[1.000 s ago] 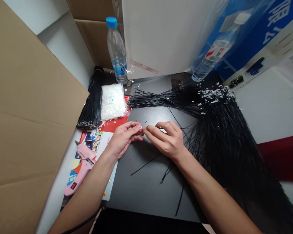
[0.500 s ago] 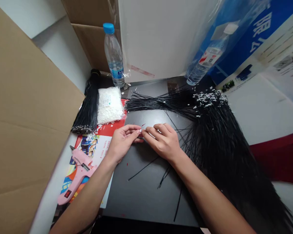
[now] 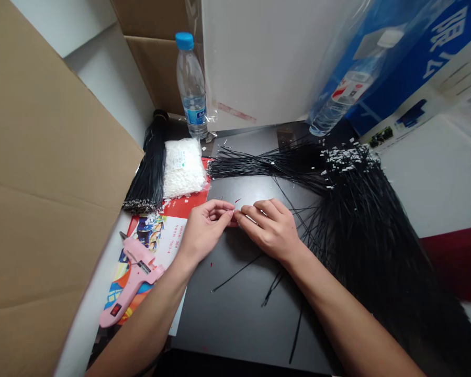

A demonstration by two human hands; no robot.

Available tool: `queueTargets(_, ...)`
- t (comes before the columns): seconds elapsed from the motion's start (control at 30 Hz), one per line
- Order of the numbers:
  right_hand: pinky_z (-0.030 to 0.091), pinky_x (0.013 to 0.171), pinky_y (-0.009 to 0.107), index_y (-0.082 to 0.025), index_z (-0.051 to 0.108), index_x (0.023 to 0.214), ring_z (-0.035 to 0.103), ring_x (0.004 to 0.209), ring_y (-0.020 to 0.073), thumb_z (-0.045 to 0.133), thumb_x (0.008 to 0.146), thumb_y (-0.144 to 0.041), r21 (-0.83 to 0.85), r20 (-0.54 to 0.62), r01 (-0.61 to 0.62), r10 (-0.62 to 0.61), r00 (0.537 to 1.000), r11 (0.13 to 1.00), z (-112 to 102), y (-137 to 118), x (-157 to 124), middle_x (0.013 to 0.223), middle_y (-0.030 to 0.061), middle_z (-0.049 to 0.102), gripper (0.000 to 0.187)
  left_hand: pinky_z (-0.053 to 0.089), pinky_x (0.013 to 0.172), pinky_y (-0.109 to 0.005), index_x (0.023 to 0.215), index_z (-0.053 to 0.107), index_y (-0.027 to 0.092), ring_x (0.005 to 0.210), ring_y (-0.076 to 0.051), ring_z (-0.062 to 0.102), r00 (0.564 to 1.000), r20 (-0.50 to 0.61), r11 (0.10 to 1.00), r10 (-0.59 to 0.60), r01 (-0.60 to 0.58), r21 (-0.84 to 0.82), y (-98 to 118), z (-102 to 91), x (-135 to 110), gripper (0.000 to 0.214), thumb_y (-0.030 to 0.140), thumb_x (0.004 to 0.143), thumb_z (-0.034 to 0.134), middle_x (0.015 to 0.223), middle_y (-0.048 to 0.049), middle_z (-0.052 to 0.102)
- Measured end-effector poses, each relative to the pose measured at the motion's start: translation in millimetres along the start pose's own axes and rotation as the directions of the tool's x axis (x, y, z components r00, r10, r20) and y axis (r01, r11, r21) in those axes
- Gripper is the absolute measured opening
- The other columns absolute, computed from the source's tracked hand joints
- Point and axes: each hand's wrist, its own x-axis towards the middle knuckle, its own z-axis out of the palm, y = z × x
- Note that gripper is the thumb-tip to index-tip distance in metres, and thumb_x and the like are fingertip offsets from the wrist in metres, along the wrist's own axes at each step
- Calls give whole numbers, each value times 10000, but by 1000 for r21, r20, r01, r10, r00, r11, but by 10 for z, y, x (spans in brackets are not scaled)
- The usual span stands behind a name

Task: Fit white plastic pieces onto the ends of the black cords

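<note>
My left hand [image 3: 209, 229] is closed in a pinch, its fingertips meeting those of my right hand [image 3: 270, 228] above the dark table [image 3: 227, 314]. A tiny white plastic piece [image 3: 234, 210] barely shows at the left fingertips. The right thumb and index finger are pressed together too, and what they grip is hidden. Under and beside the right wrist, loose black wires [image 3: 235, 274] lie on the table. A big heap of black wires [image 3: 361, 246], many with white ends, spreads right of my right forearm.
Behind my hands lies a bundle of black wires [image 3: 255, 163]. At left are a bag of white pieces [image 3: 183, 167], another wire bundle [image 3: 149, 162] and a pink glue gun [image 3: 131, 283] on a printed sheet. Two water bottles [image 3: 192, 89] stand at the back; cardboard [image 3: 55, 173] walls the left.
The whole view has shifted slightly, with things appearing further right. Both hands stay pinched together, and the white piece at the left fingertips shows less than before.
</note>
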Motion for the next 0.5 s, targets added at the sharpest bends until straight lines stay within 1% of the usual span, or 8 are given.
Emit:
queueTargets(0.1,351,703,312,-220,676,837,500,792,149,545,996,-182,13,32,-4,3,999,1000,0,17,-15,876,-4,731,209,601,668,-236,820,694,150,641,-111,695,1000,18,1000,-7,7,3,-2,-14,2,81,173,751,728,707,9,702)
queueTargets(0.2,385,713,312,-214,683,869,528,822,156,529,992,-158,100,45,-33,29,999,994,7,26,-17,886,8,735,205,599,667,-237,838,686,153,628,-113,695,999,35,1000,-18,18,2,3,-29,1,97,168,752,728,670,21,683)
queueTargets(0.3,438,726,302,-191,686,950,540,810,162,559,968,-169,245,66,-160,148,987,956,19,20,-20,917,26,742,131,593,661,-237,861,678,151,621,-115,699,999,45,1000,-21,21,7,13,-40,-3,121,169,754,731,666,19,686)
queueTargets(0.33,452,727,303,-181,684,993,544,803,165,572,961,-191,286,86,-220,204,975,933,24,14,-25,937,35,744,117,591,660,-236,865,674,151,623,-116,700,999,46,1000,-19,18,8,16,-41,-3,126,171,755,730,668,16,688)
queueTargets(0.4,469,722,310,-163,675,1044,555,795,174,589,946,-232,348,139,-327,297,945,878,37,2,-43,954,51,744,148,588,664,-238,874,668,151,631,-118,703,999,46,1000,-11,11,18,19,-43,-4,135,175,756,730,679,12,691)
queueTargets(0.43,470,717,313,-161,675,1030,559,789,177,586,942,-241,372,165,-366,327,930,853,45,-4,-54,937,55,741,148,588,670,-241,879,664,151,638,-119,705,999,46,1000,-10,9,24,18,-43,-3,142,179,757,731,687,10,693)
queueTargets(0.5,465,707,313,-170,671,944,557,758,173,572,940,-242,420,211,-425,370,905,802,65,-15,-78,860,51,724,122,590,682,-250,890,657,152,647,-121,709,999,46,999,-9,7,37,9,-44,-3,156,189,759,734,704,9,693)
